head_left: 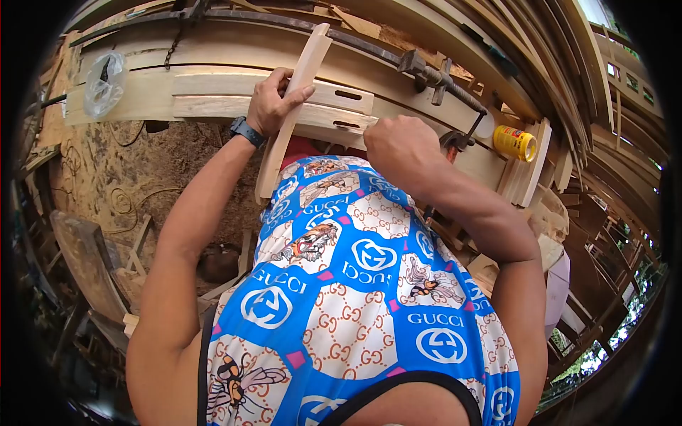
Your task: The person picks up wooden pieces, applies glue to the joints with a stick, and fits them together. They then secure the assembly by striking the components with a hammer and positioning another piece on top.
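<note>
My left hand (273, 103), with a dark watch on its wrist, is wrapped round a pale wooden slat (291, 124). The slat lies crosswise over two light wooden pieces, the farther piece (334, 98) and the nearer piece (327, 119). Each of these has an oblong slot cut near its right end. At the right end of the nearer piece is my right hand (405, 145), closed in a fist with the knuckles up. Its fingertips are hidden, so whatever it may hold does not show.
A metal screw clamp (440, 79) sits beyond my right hand, with a yellow container (514, 143) to its right. A clear plastic bag (105, 84) lies on the bench's left end. Long planks (547, 78) are stacked at the right. Sawdust (128, 170) covers the ground at left.
</note>
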A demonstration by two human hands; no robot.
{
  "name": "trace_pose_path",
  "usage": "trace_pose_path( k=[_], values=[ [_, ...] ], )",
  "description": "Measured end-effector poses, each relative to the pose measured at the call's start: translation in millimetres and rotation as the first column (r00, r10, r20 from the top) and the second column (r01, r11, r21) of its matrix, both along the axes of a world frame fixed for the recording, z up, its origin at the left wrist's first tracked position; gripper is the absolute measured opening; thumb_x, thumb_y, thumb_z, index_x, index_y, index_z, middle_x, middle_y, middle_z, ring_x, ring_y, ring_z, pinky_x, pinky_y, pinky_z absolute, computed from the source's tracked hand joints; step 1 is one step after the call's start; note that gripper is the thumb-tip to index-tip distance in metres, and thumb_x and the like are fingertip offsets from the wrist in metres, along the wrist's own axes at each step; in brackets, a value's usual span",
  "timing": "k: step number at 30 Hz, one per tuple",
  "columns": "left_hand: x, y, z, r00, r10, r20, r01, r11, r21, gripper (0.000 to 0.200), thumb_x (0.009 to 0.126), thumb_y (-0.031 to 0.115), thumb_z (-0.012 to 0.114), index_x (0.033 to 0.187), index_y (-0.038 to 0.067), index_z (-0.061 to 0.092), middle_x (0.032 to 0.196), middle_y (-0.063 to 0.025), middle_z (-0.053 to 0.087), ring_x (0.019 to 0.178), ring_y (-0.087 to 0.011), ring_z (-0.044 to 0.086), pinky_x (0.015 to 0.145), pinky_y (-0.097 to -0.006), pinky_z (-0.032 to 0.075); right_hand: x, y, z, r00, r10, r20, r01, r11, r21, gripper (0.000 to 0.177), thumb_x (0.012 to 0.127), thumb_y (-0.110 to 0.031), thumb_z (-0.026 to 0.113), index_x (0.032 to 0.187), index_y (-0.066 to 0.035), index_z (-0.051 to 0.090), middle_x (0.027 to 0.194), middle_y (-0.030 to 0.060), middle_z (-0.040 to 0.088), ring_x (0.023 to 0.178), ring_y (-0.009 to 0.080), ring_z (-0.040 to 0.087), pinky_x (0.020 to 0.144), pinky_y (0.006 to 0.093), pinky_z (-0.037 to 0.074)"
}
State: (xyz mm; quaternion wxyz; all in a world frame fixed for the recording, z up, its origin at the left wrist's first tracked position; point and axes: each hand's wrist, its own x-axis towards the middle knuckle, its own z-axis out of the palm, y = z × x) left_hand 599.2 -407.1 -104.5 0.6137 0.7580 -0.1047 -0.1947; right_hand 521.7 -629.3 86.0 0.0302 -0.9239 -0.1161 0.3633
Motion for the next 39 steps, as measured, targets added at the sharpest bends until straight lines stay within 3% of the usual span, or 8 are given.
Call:
trace_pose_path(
  k=[6, 11, 15, 18, 22, 24, 37, 39],
  values=[
    [0.3, 2.0, -2.3, 1.000, 0.013, 0.001, -0.013, 1.000, 0.005, 0.064, 0.085, 0.043, 0.076, 0.118, -0.010, 0.063, 0.096, -0.0227, 0.074, 0.089, -0.0233, 0.072, 0.079, -0.0347, 0.057, -6.2, -11.3, 15.2, 0.999, 0.029, -0.013, -0.029, 0.999, -0.030, 0.021, 0.086, -0.010, 0.057, 0.085, -0.004, 0.077, 0.083, 0.0187, 0.074, 0.082, 0.0385, 0.075, 0.070, 0.0470, 0.060],
    [-2.2, 6.9, -10.3, 0.996, 0.000, -0.085, -0.010, 0.993, -0.116, 0.056, 0.090, 0.036, 0.072, 0.122, -0.008, 0.060, 0.106, -0.0164, 0.070, 0.091, -0.0203, 0.067, 0.084, -0.0338, 0.055, -11.0, -93.4, 72.1, 0.929, -0.267, 0.256, 0.304, 0.945, -0.119, 0.033, 0.087, -0.013, 0.056, 0.112, -0.013, 0.078, 0.100, 0.0239, 0.073, 0.095, 0.0370, 0.072, 0.086, 0.0462, 0.058],
    [-2.4, 16.3, -24.5, 0.962, -0.026, -0.273, -0.035, 0.976, -0.214, 0.046, 0.092, 0.031, 0.070, 0.125, 0.002, 0.055, 0.085, -0.0030, 0.059, 0.065, -0.0093, 0.056, 0.056, -0.0242, 0.049, -43.4, -208.2, 141.9, 0.771, -0.371, 0.518, 0.604, 0.684, -0.409, 0.036, 0.090, -0.017, 0.060, 0.120, -0.027, 0.076, 0.111, 0.0098, 0.075, 0.103, 0.0312, 0.071, 0.093, 0.0438, 0.057],
    [2.5, 28.2, -32.5, 0.964, -0.039, -0.261, -0.019, 0.976, -0.215, 0.045, 0.094, 0.030, 0.069, 0.126, 0.001, 0.054, 0.085, -0.0049, 0.060, 0.064, -0.0101, 0.059, 0.054, -0.0246, 0.050, -68.6, -285.2, 155.6, 0.705, -0.463, 0.537, 0.709, 0.458, -0.537, 0.034, 0.091, -0.014, 0.061, 0.117, -0.027, 0.078, 0.108, 0.0106, 0.077, 0.101, 0.0288, 0.073, 0.091, 0.0429, 0.057],
    [8.6, 37.8, -34.9, 0.961, -0.043, -0.273, -0.020, 0.974, -0.226, 0.042, 0.095, 0.030, 0.068, 0.122, 0.001, 0.053, 0.084, -0.0066, 0.060, 0.063, -0.0113, 0.059, 0.053, -0.0258, 0.052, -90.9, -357.7, 111.1, 0.733, -0.483, 0.479, 0.676, 0.434, -0.596, 0.036, 0.091, -0.011, 0.057, 0.118, -0.023, 0.077, 0.107, 0.0118, 0.077, 0.092, 0.0263, 0.075, 0.085, 0.0410, 0.060],
    [11.7, 42.0, -33.5, 0.951, -0.055, -0.305, -0.018, 0.972, -0.232, 0.040, 0.095, 0.031, 0.067, 0.119, 0.002, 0.052, 0.084, -0.0075, 0.061, 0.063, -0.0123, 0.061, 0.054, -0.0267, 0.053, -89.4, -390.9, 71.2, 0.705, -0.627, 0.332, 0.665, 0.422, -0.617, 0.026, 0.093, -0.019, 0.061, 0.109, -0.007, 0.078, 0.106, 0.0132, 0.077, 0.099, 0.0278, 0.075, 0.088, 0.0395, 0.059],
    [15.4, 53.3, -27.9, 0.954, -0.066, -0.291, -0.003, 0.973, -0.233, 0.041, 0.095, 0.038, 0.066, 0.114, 0.005, 0.051, 0.084, -0.0089, 0.061, 0.061, -0.0137, 0.062, 0.052, -0.0272, 0.054, -121.8, -425.8, -2.9, 0.256, -0.895, 0.366, 0.966, 0.218, -0.142, 0.032, 0.088, -0.016, 0.060, 0.109, 0.000, 0.077, 0.093, 0.0155, 0.078, 0.068, 0.0227, 0.075, 0.074, 0.0360, 0.060],
    [16.5, 54.3, -27.1, 0.960, -0.054, -0.275, -0.014, 0.971, -0.240, 0.040, 0.096, 0.039, 0.065, 0.114, 0.006, 0.051, 0.082, -0.0086, 0.061, 0.059, -0.0139, 0.062, 0.050, -0.0269, 0.054, -137.6, -413.8, 6.7, 0.189, -0.939, 0.287, 0.964, 0.233, 0.125, 0.040, 0.082, -0.011, 0.061, 0.118, 0.001, 0.074, 0.094, 0.0166, 0.077, 0.064, 0.0204, 0.074, 0.068, 0.0346, 0.060]
  ],
)
